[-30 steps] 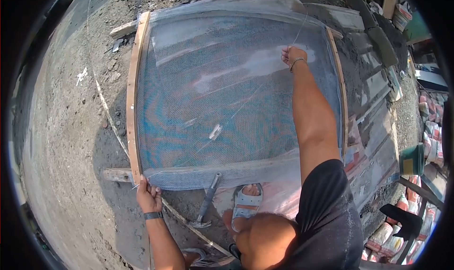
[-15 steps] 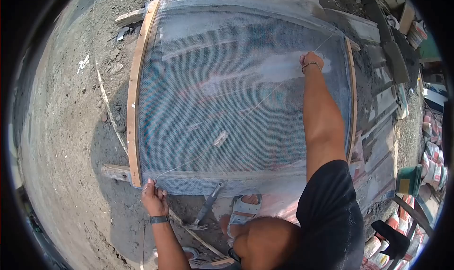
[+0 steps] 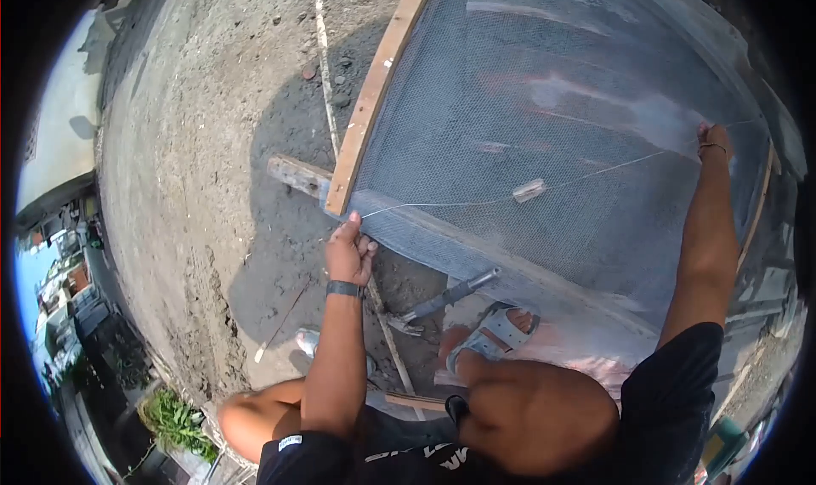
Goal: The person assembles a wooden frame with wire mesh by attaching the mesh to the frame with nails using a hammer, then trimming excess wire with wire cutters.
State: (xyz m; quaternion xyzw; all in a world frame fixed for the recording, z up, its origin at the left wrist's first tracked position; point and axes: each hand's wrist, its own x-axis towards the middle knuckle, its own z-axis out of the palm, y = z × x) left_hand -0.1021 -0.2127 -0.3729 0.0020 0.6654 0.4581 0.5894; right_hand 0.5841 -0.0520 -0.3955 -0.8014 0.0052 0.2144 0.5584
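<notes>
A mesh screen [image 3: 510, 179] on a wooden frame [image 3: 374, 94] lies in front of me. At its near left corner my left hand [image 3: 348, 251] pinches one end of a thin pale string [image 3: 450, 203]. The string runs across the mesh to my right hand [image 3: 712, 138], which is closed around it near the far right side. A small whitish block [image 3: 529, 190] rests on the mesh beside the string. A hammer [image 3: 446, 299] lies by the near edge of the frame, with its head towards my left.
My sandalled foot [image 3: 497, 332] is close to the hammer. A long thin wooden strip [image 3: 325, 68] lies on the ground to the left of the frame. A board end [image 3: 297, 175] sticks out under the corner. Green plants [image 3: 177, 421] grow at the lower left.
The view has swung to the left, so the screen and both hands appear further right. Both hands keep their hold on the string.
</notes>
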